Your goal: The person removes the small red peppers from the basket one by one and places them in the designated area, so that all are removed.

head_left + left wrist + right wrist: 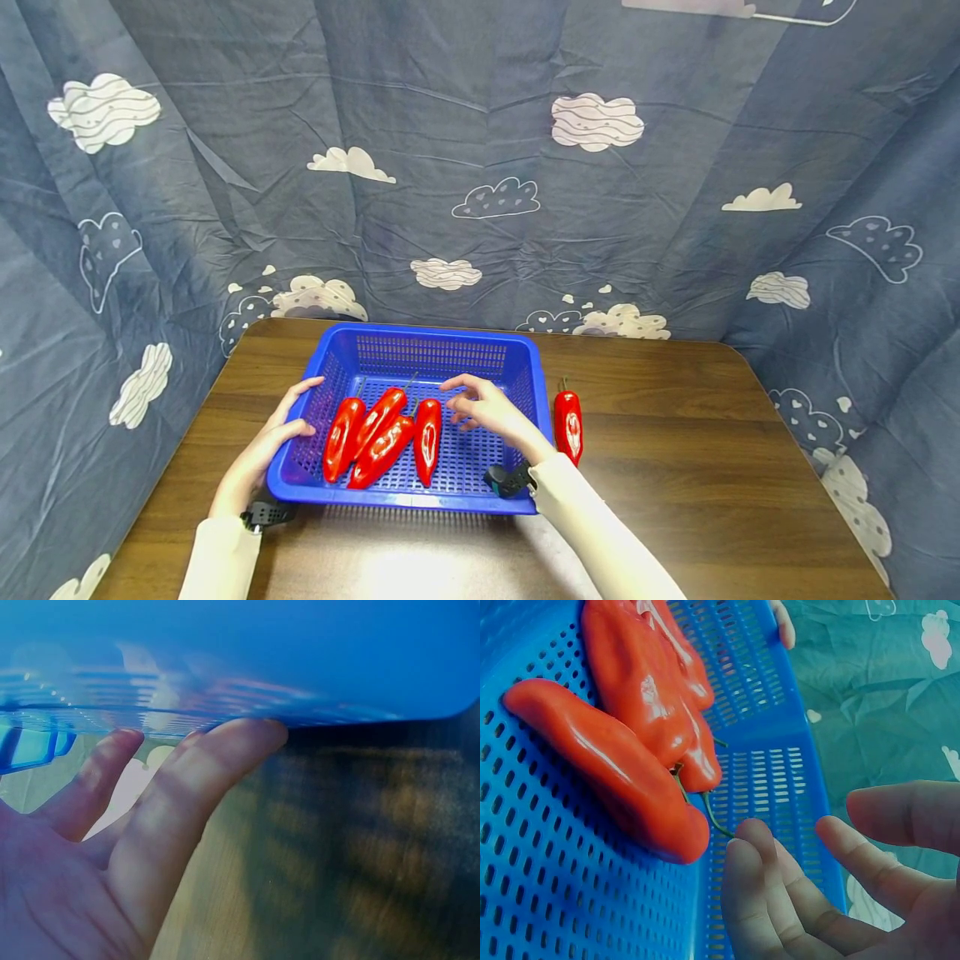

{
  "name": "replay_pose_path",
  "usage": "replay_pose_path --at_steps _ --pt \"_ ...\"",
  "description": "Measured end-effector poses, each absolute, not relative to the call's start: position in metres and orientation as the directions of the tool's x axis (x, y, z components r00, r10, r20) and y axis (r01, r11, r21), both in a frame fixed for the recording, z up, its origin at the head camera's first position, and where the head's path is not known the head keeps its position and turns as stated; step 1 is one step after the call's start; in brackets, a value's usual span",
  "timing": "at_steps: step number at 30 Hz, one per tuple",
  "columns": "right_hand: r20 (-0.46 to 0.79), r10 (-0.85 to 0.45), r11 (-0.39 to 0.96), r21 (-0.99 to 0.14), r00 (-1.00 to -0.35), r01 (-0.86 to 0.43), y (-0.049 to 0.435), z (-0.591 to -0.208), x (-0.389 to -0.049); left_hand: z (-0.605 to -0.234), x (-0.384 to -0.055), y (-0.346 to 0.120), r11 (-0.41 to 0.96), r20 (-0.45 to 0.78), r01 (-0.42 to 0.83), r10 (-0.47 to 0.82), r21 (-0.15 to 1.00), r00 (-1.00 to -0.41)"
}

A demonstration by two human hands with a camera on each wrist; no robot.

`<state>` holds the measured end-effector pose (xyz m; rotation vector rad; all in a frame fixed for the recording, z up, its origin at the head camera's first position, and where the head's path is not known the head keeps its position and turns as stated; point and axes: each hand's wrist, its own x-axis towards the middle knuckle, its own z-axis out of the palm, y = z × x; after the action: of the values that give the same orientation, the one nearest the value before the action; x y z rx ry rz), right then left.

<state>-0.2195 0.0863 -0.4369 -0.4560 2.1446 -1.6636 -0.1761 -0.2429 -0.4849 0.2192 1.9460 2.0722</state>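
A blue slotted basket (360, 499) holds several glossy red peppers (428, 442) with green stems, lying on its left and middle floor. At the basket's left side is my left hand (258, 454), its extended fingertips reaching over the rim; the left wrist view shows thumb and finger against the blue plastic. My right hand (491, 410) hovers over the right half of the basket, fingers loosely bent and apart. Nothing is between them. In the right wrist view, a pepper (615, 776) lies just beyond these fingertips. Another red pepper (568, 425) rests on the table outside the basket, partly behind my right forearm.
The brown wooden table (675, 442) extends right of the basket and along its front. A grey-blue curtain (495, 125) with white clouds hangs behind and on both sides of the table. Straps with small black devices (510, 481) sit on both wrists.
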Motion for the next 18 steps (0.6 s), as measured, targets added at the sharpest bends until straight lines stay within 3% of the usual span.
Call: replay_pose_path --at_steps 18 --pt "-0.205 -0.457 0.389 -0.921 -0.865 0.013 0.072 -0.442 -0.222 -0.485 -0.176 -0.242 -0.041 -0.086 -0.103 0.3 0.994 -0.95"
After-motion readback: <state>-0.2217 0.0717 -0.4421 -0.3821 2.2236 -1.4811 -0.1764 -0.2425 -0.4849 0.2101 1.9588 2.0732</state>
